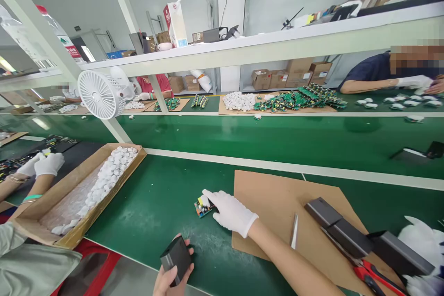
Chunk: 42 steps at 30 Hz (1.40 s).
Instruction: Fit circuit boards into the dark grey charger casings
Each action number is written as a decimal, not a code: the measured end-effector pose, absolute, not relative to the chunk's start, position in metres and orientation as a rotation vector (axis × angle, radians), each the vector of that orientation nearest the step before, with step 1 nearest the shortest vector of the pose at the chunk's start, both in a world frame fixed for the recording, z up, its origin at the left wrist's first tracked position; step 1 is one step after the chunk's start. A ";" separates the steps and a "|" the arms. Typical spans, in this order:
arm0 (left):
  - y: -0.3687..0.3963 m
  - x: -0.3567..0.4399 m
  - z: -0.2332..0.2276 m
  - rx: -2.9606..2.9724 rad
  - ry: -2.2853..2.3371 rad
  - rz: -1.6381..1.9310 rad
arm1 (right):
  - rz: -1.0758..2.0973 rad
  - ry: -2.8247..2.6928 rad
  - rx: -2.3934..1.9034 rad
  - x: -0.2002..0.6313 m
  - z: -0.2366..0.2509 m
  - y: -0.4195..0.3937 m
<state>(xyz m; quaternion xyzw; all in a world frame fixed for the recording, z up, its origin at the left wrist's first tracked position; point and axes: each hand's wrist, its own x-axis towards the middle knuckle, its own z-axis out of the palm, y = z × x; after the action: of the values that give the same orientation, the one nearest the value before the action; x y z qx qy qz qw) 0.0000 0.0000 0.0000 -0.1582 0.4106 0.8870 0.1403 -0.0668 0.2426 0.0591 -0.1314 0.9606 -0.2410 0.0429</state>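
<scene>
Holding black case point(176, 258) in left grip point(183, 279), circuit board point(202, 206) in right grip point(233, 213).

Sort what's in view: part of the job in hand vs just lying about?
Likely part of the job:
- black case, in the left hand
- circuit board, at the gloved right hand
- black cases on the cardboard, probably

Apparently just lying about:
- drink carton on the shelf
- plastic bottle
</scene>
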 end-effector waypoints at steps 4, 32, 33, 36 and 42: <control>-0.001 -0.004 0.007 -0.511 1.326 2.541 | -0.805 2.916 -0.411 -0.069 0.054 0.239; 0.124 -0.053 0.074 0.572 1.935 2.202 | -2.478 2.127 -0.127 -0.009 0.075 0.294; 0.130 -0.052 0.076 0.584 1.888 2.232 | -2.480 2.139 -0.134 -0.006 0.077 0.294; 0.138 -0.048 0.082 0.537 1.835 2.287 | -2.468 2.171 -0.132 0.002 0.084 0.294; 0.138 -0.041 0.088 0.459 1.935 2.288 | -2.399 2.278 -0.028 0.012 0.089 0.288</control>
<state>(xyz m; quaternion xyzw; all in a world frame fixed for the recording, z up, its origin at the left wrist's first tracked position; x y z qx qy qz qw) -0.0406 0.1385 0.0883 0.1511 0.6373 0.7536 0.0552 0.0118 0.2876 0.0891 -0.0084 0.6863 -0.7225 -0.0834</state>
